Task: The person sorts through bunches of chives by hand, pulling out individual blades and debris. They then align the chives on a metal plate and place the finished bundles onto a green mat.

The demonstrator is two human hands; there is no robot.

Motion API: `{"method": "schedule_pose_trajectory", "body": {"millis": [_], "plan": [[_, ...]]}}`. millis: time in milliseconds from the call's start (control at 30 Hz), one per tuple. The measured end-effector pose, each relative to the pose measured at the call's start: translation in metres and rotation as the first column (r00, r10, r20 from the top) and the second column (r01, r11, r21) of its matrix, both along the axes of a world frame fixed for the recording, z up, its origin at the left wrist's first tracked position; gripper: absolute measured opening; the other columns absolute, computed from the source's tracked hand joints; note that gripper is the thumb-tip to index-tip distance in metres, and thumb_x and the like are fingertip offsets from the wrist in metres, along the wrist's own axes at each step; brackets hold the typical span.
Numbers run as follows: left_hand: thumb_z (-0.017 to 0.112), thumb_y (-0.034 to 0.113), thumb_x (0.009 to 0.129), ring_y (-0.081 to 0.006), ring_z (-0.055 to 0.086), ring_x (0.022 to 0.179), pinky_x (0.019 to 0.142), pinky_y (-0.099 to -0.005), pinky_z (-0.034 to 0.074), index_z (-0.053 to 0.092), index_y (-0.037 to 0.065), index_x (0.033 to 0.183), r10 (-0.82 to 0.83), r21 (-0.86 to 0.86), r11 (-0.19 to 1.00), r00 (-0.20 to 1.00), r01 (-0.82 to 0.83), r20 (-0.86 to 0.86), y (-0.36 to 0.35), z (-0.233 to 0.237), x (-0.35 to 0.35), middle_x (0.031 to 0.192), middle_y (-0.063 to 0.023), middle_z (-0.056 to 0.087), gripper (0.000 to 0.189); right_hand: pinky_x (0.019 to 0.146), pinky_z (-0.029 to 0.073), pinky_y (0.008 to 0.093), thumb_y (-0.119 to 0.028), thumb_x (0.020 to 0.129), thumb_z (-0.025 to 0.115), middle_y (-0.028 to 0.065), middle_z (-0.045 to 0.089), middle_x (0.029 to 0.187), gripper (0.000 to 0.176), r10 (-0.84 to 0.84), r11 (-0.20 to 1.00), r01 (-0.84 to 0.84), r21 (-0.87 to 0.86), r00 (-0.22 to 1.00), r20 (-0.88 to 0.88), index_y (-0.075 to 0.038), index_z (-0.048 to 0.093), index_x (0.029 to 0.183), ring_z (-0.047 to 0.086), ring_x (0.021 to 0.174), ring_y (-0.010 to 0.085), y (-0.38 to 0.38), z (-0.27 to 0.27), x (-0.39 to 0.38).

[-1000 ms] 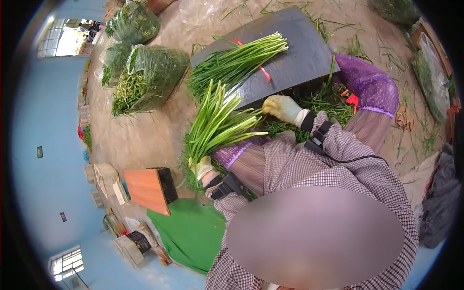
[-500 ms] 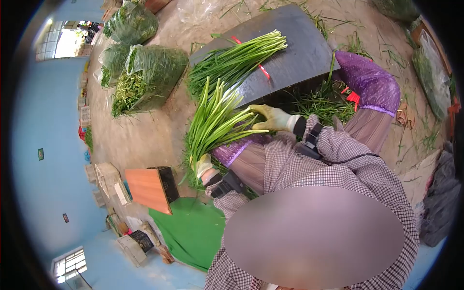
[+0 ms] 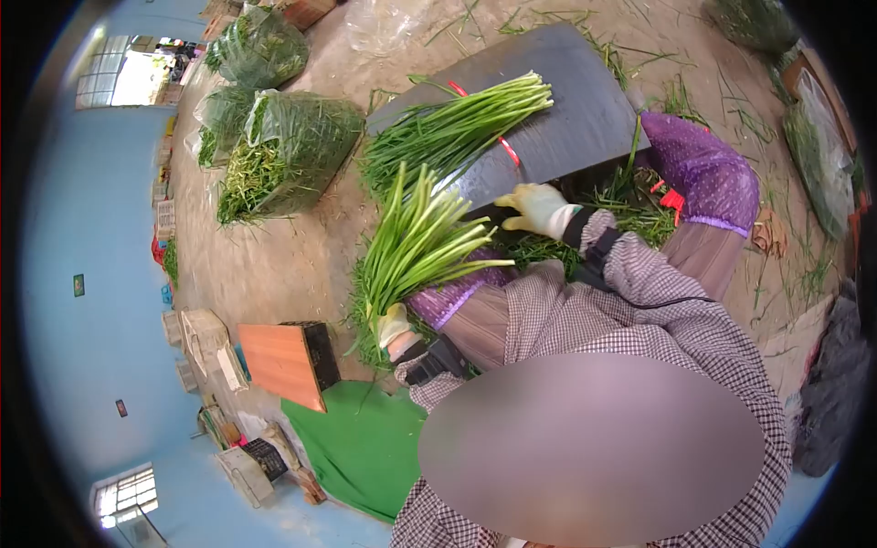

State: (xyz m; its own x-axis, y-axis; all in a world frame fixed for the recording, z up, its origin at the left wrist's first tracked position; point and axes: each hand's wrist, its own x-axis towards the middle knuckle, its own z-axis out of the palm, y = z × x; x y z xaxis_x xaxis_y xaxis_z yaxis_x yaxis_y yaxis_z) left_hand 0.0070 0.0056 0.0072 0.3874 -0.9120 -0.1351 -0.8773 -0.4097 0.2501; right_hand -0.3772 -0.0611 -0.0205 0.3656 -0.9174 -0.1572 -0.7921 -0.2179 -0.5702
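Pale blue wall (image 3: 100, 210) and bare brown floor (image 3: 283, 265) curve around a low grey tabletop (image 3: 585, 100), with the outer corners lost to the lens's black rim. A bundle of long green stalks (image 3: 466, 123) lies across the tabletop's left part, its leafy ends running over the left edge. Red strip (image 3: 509, 152) shows on both sides of this bundle; its middle is hidden beneath, so I cannot tell whether it is tied.

Off the near left corner, the left hand (image 3: 393, 327), in a pale glove, grips the leafy end of a loose bunch (image 3: 420, 242), which hides most of its fingers. That bunch fans its white stems up and right, covering the corner. The right hand (image 3: 539, 210) hovers beside the near edge, close to the stem tips, fingers parted by a narrow gap with nothing visible between them. Shadow obscures the cut greens (image 3: 630, 224) below that edge. A grey blur (image 3: 594, 447) covers the person's head.
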Motion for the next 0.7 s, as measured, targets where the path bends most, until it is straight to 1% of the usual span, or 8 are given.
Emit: {"method": "schedule_pose_trajectory", "body": {"millis": [67,133,200,300,400,533,667,700], "plan": [[0.064,0.023,0.088,-0.0331,0.063,0.117,0.096,-0.0398,0.049,0.064,0.006,0.128,-0.079,-0.150,0.987,0.980,0.051,-0.185,-0.006,-0.037,0.029,0.128,-0.0194,0.066,0.043,0.098,0.050,0.0414,-0.029,0.089,0.070,0.0180,0.064,0.121,0.055,0.020,0.990,0.034,-0.140,0.931,0.364,-0.013,0.056,0.139,0.062,0.112,0.0323,-0.024,-0.021,0.046],[0.064,0.022,0.089,-0.0326,0.063,0.117,0.096,-0.0390,0.050,0.063,0.006,0.129,-0.182,-0.310,0.948,0.923,0.073,-0.338,-0.012,-0.068,0.060,0.129,-0.0196,0.066,0.043,0.089,0.054,0.0381,-0.019,0.089,0.070,0.0169,0.068,0.117,0.052,-0.222,0.929,-0.274,0.250,0.132,0.966,-0.010,0.055,0.138,0.067,0.104,0.0309,-0.046,-0.072,0.101],[0.060,0.022,0.092,-0.0324,0.062,0.118,0.098,-0.0398,0.049,0.062,0.005,0.129,-0.294,-0.432,0.897,0.856,0.094,-0.424,-0.015,-0.081,0.076,0.129,-0.0197,0.065,0.041,0.091,0.053,0.0361,-0.009,0.091,0.065,0.0144,0.069,0.115,0.042,0.242,0.970,-0.133,-0.204,0.629,0.739,-0.006,0.058,0.133,0.067,0.102,0.0279,-0.040,-0.017,0.092],[0.046,0.023,0.101,-0.0334,0.059,0.120,0.106,-0.0452,0.045,0.060,-0.002,0.130,-0.402,-0.502,0.864,0.657,0.040,-0.638,-0.013,-0.084,0.078,0.130,-0.0194,0.064,0.040,0.086,0.053,0.0359,-0.016,0.095,0.061,0.0102,0.071,0.108,0.026,0.359,0.933,-0.249,-0.261,0.568,0.741,-0.005,0.067,0.118,0.067,0.095,0.0257,-0.040,-0.016,0.078],[0.043,0.023,0.104,-0.0332,0.059,0.119,0.108,-0.0462,0.044,0.059,-0.003,0.129,-0.351,-0.091,0.900,-0.586,-0.427,-0.730,-0.005,-0.053,0.043,0.131,-0.0197,0.064,0.040,0.069,0.049,0.0285,-0.023,0.100,0.058,0.0040,0.068,0.093,0.026,-0.229,0.882,-0.269,0.387,0.473,0.851,-0.004,0.067,0.116,0.060,0.074,0.0152,-0.020,0.002,0.032],[0.046,0.024,0.103,-0.0333,0.058,0.119,0.105,-0.0475,0.046,0.060,-0.003,0.128,-0.249,0.188,0.668,-0.454,-0.720,-0.855,-0.009,-0.017,0.010,0.131,-0.0190,0.063,0.039,0.068,0.049,0.0266,-0.022,0.100,0.058,0.0015,0.067,0.086,0.027,-0.409,0.866,-0.143,0.480,0.351,0.842,-0.006,0.068,0.118,0.058,0.072,0.0116,0.010,-0.013,-0.055],[0.050,0.029,0.101,-0.0350,0.058,0.119,0.107,-0.0497,0.046,0.059,-0.002,0.129,-0.267,0.153,0.662,-0.421,-0.734,-0.867,-0.016,-0.056,0.034,0.131,-0.0199,0.062,0.043,0.101,0.048,0.0444,-0.048,0.087,0.070,0.0167,0.065,0.127,0.064,0.013,0.972,0.068,0.225,0.940,-0.341,-0.009,0.059,0.137,0.063,0.115,0.0343,0.040,0.002,-0.063],[0.050,0.028,0.101,-0.0350,0.058,0.119,0.106,-0.0502,0.046,0.059,-0.002,0.129,-0.286,0.018,0.745,-0.343,-0.667,-0.895,-0.015,-0.072,0.044,0.132,-0.0201,0.062,0.043,0.105,0.045,0.0454,-0.047,0.087,0.070,0.0185,0.062,0.130,0.066,0.009,0.993,-0.003,0.119,0.999,-0.049,-0.008,0.056,0.139,0.059,0.120,0.0365,0.041,-0.004,-0.052]]}}
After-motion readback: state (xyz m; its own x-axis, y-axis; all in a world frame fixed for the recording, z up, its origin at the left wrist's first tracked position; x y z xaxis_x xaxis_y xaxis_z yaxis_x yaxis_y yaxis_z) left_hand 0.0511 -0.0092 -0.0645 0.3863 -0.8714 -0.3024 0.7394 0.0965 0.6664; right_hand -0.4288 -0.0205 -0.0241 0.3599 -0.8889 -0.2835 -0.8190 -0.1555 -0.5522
